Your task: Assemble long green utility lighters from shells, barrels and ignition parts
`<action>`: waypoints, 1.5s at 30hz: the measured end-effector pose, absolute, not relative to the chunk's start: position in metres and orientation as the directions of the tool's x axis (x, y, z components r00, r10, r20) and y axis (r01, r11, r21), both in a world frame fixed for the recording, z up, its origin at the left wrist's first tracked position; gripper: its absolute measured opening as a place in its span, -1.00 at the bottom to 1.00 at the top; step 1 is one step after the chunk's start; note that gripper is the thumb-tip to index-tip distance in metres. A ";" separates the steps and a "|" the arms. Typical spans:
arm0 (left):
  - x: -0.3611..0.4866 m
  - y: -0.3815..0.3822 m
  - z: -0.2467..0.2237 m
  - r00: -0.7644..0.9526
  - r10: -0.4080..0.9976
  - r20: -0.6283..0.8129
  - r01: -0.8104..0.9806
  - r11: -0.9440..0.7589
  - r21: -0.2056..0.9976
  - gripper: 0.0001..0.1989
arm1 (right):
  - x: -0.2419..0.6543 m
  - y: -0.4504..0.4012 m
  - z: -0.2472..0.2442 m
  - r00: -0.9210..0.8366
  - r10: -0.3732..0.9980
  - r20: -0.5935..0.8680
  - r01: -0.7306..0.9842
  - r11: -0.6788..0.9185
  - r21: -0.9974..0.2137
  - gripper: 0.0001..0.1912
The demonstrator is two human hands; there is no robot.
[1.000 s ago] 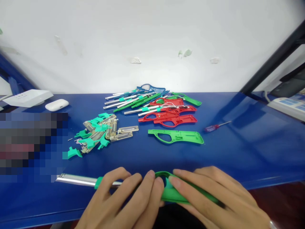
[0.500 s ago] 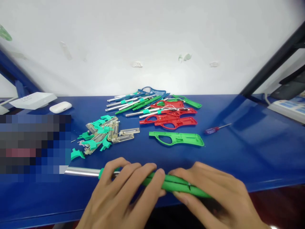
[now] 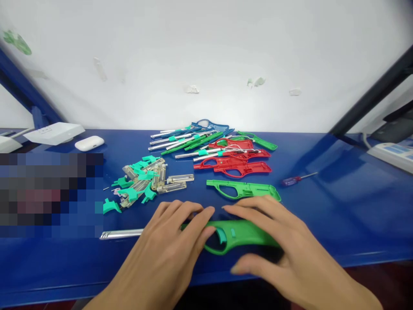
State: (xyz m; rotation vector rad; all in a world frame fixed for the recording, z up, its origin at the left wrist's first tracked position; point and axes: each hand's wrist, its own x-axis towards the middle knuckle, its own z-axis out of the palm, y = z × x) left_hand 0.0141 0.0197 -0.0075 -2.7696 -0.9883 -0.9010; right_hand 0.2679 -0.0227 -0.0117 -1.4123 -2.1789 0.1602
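Observation:
A green long-nosed lighter (image 3: 241,234) lies flat along the table's near side, its metal tube (image 3: 121,234) pointing left and its teal trigger showing inside the loop. My left hand (image 3: 167,245) grips the lighter around its neck, fingers on the far side and thumb by the trigger loop. Over the handle end is my right hand (image 3: 280,241), thumb spread away from the fingers; whether its fingers touch the handle I cannot tell. Just beyond it sits a loose green handle half (image 3: 241,189), inner side up.
Teal triggers (image 3: 129,193) and clear fuel tanks (image 3: 172,187) are heaped at left. Behind lie red handle halves (image 3: 238,165) and metal tubes (image 3: 161,144). A screwdriver (image 3: 292,181) is at right, a white case (image 3: 89,143) at left. A wall closes the back.
The lighter has turned from edge-on to flat, showing its side and trigger loop. My right hand has loosened from its pinch and spread its thumb. My left hand stays on the neck.

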 end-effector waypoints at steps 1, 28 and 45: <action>0.012 0.018 -0.007 0.613 0.565 0.553 0.601 -0.787 0.139 -0.69 | 0.269 -0.023 -0.013 -0.327 0.864 0.382 0.815 0.463 -0.348 -0.30; 0.002 0.003 -0.003 0.420 0.659 0.624 0.634 -0.705 0.318 -0.74 | 0.271 -0.024 -0.004 -0.130 0.773 0.621 0.792 0.457 -0.404 -0.77; 0.002 0.008 -0.006 0.577 0.601 0.553 0.552 -0.786 0.278 -0.83 | 0.268 -0.022 -0.010 -0.155 0.766 0.624 0.825 0.448 -0.345 -0.77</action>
